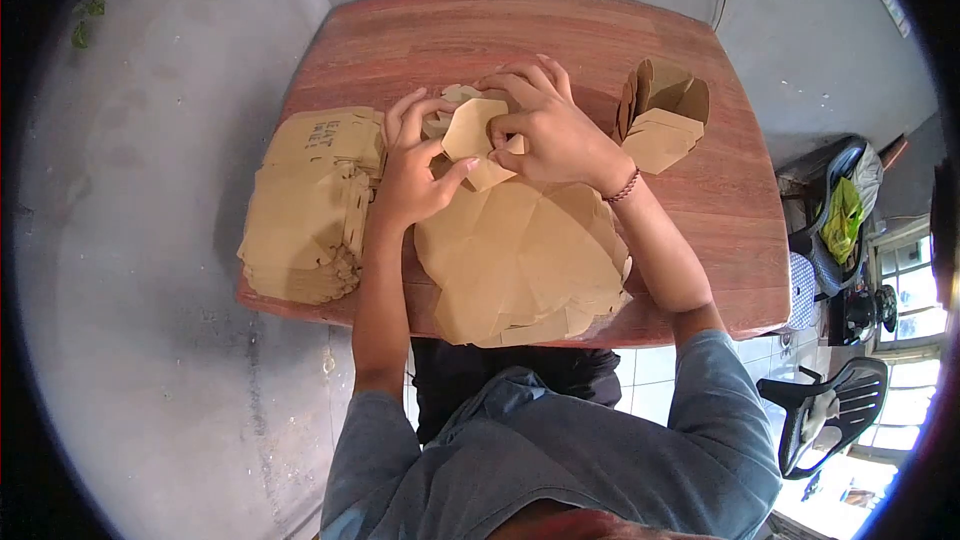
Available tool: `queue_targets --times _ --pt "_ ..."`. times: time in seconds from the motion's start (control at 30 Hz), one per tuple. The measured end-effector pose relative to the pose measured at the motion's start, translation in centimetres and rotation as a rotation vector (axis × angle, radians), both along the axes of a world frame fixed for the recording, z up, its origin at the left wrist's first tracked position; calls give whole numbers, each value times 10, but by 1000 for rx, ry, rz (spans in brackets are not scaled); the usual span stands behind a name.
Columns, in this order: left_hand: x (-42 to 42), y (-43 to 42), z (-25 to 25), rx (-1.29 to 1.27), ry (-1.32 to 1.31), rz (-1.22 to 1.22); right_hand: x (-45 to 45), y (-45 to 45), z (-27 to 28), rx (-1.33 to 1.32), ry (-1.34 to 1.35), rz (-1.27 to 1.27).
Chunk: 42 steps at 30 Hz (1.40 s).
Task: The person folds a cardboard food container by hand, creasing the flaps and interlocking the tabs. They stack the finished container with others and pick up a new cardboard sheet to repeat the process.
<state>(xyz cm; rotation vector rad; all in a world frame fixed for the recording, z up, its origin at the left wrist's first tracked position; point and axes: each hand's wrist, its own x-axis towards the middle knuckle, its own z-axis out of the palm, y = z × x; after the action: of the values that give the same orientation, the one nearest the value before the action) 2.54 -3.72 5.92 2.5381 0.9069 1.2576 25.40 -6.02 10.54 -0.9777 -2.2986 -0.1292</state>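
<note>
Between my two hands is a small brown cardboard box, partly folded, with its panels bent up. My left hand grips its left side, the thumb against the lower front panel and the fingers curled behind. On the opposite side, my right hand pinches a panel edge between thumb and finger, its other fingers raised over the back. Below the hands lies a spread pile of flat cardboard blanks, reaching the table's near edge. The far side of the box is partly hidden by my fingers.
A stack of flat cardboard blanks with dark lettering sits at the left. Folded cardboard boxes stand nested on the right of the wooden table. Grey walls are close behind and left; a black plastic chair is at the right.
</note>
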Motion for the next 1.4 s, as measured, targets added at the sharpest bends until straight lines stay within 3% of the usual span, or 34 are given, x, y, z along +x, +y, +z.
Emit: queue_targets --times 0.7,0.87,1.0,1.07,1.3,1.4 --pt "2 -1 -1 44 66 45 15 -2 13 -118 -181 -25" --pt "2 -3 3 65 23 69 13 -4 13 -226 -16 43" --pt "4 -5 2 125 51 80 13 1 1 -176 -66 12" --pt "5 -7 3 154 52 76 10 -3 7 -313 -143 -22" --pt "8 -8 2 150 56 59 9 10 -9 -202 -70 126" --pt "16 -7 0 265 -123 130 9 9 -1 -171 111 138"
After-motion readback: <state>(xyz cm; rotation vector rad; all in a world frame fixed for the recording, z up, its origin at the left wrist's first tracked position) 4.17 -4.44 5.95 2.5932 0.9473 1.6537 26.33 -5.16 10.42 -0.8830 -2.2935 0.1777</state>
